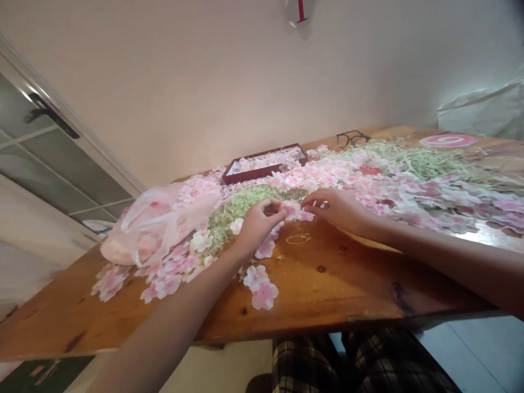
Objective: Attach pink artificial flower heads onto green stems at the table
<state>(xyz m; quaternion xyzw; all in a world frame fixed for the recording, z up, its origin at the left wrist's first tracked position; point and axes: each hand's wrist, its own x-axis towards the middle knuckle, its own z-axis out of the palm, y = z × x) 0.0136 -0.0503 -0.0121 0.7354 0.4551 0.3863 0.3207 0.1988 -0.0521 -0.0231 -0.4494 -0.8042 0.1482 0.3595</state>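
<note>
My left hand is closed in a pinch, thumb against forefinger, at the left edge of a pink artificial flower. On the other side of that flower, my right hand is also pinched, its fingertips at the flower's right edge. Just in front of the hands, a thin loop of pale string lies on the wooden table. Two loose pink flowers rest nearer the front edge. Green shredded filler is heaped behind my left hand.
A dark red box holding more petals stands at the back. A clear plastic bag sits left. Many pink flowers and green shreds spread right. Eyeglasses and a pink-and-white disc lie behind.
</note>
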